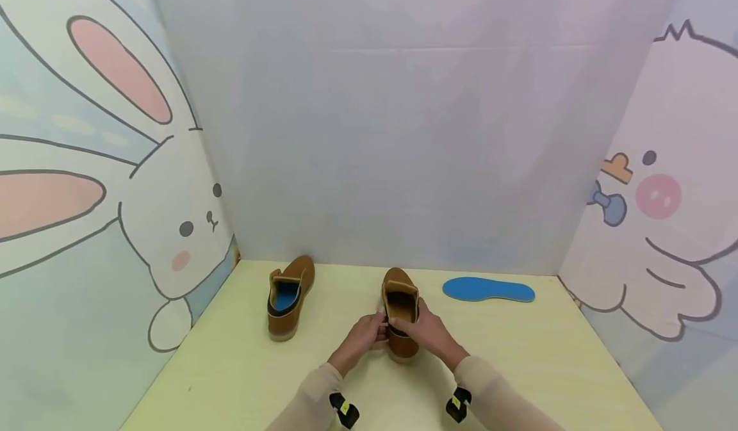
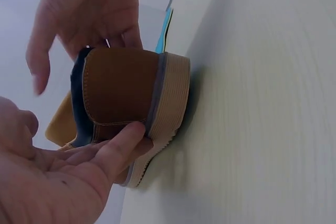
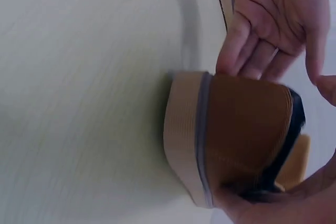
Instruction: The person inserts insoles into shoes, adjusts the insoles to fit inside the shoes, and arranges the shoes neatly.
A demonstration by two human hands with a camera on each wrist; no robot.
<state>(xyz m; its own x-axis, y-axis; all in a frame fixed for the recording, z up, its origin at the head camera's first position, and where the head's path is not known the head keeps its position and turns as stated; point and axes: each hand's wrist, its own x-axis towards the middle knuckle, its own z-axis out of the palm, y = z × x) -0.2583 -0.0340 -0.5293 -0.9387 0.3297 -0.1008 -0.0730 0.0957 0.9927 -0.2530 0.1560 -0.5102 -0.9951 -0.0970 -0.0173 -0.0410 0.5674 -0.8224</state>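
In the head view, the left hand (image 1: 363, 333) and right hand (image 1: 434, 331) flank the middle shoe (image 1: 403, 345), upright on the table (image 1: 536, 360); steadying it seems the step in hand. Its opening shows a brown inside, while the left shoe (image 1: 282, 323) holds a blue lining. Reaching for the loose blue insole (image 1: 487, 289) would call for freeing the right hand. The left wrist view shows loosely extended left fingers against the side, right thumb apart. The right wrist view blurs the right fingers.
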